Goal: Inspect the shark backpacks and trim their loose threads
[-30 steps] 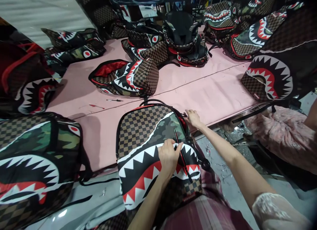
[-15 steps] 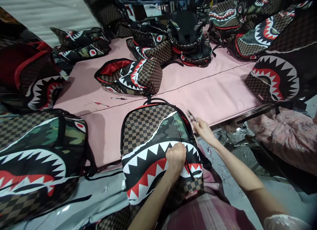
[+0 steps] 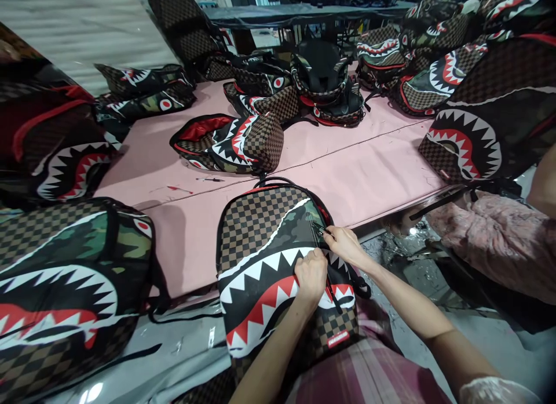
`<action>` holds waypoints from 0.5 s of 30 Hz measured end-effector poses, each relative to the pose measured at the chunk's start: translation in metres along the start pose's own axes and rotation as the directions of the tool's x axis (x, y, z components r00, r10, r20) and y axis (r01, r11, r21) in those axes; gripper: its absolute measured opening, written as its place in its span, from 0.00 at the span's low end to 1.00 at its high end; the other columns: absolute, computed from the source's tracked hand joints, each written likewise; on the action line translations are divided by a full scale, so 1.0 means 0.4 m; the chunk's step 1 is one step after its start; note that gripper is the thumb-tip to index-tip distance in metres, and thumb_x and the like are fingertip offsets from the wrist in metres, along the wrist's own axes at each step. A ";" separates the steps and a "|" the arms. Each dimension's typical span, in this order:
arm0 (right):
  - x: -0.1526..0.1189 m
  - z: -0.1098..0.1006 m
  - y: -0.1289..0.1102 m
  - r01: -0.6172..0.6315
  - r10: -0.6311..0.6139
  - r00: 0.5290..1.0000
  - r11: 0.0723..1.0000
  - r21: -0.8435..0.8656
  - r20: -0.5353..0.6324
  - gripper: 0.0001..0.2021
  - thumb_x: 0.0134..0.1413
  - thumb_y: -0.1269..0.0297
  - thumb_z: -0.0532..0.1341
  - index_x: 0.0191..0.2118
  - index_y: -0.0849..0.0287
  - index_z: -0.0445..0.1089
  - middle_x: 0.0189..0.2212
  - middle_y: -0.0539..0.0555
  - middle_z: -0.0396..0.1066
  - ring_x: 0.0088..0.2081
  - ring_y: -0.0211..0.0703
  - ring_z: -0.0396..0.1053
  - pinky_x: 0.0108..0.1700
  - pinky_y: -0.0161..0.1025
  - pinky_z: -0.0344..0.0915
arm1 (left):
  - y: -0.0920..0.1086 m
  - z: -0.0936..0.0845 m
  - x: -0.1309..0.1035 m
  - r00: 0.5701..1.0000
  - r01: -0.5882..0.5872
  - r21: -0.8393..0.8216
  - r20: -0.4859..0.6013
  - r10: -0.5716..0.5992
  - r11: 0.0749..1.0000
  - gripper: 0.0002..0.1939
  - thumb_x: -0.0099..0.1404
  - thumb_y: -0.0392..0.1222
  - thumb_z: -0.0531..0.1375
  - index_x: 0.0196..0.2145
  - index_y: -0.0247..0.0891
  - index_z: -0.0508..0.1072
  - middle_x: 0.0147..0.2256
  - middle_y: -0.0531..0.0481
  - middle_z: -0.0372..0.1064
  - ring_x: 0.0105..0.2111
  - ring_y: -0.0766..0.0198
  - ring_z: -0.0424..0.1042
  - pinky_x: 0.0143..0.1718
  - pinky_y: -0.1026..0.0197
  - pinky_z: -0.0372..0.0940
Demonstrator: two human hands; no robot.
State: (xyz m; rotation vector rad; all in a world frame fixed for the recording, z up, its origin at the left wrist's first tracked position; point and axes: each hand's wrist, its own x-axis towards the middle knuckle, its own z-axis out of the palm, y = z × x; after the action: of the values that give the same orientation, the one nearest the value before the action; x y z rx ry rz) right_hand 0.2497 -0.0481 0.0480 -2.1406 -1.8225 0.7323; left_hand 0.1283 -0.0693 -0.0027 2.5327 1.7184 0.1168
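Observation:
A backpack with brown-and-black checks, a camouflage patch and a shark-mouth print stands upright in front of me, leaning on my lap at the table edge. My left hand is closed in a fist on its front panel, gripping at the vertical zipper; what lies under the fingers is hidden. Small dark thread snips are in my right hand, which is closed around them. Their tips point left, at the upper part of that zipper on the camouflage patch. A black zipper pull hangs below my left hand.
A pink-topped table bears several similar backpacks, one lying open with red lining. Another backpack stands close on my left. At the right, a person in patterned pink clothing sits beside a large shark-print backpack.
My right hand has moved left and down with the snips, from beside the backpack to the zipper on its front. My left hand keeps its place. The view has shifted slightly.

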 end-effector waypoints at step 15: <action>-0.005 -0.012 0.002 -0.020 0.028 0.987 0.999 -0.050 0.157 0.13 0.56 0.60 0.51 0.31 0.58 0.71 0.28 0.54 0.73 0.34 0.44 0.70 0.28 0.33 0.50 | 0.001 0.005 -0.002 1.000 0.009 0.015 0.020 -0.009 1.000 0.14 0.64 0.29 0.44 0.32 0.30 0.68 0.28 0.40 0.69 0.30 0.56 0.71 0.34 0.57 0.59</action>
State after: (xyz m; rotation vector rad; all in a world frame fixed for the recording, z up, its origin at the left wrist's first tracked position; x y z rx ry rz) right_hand 0.2526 -0.0495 0.0522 -2.1951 -1.9130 0.8957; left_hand 0.1288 -0.0702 -0.0047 2.5269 1.7295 0.0779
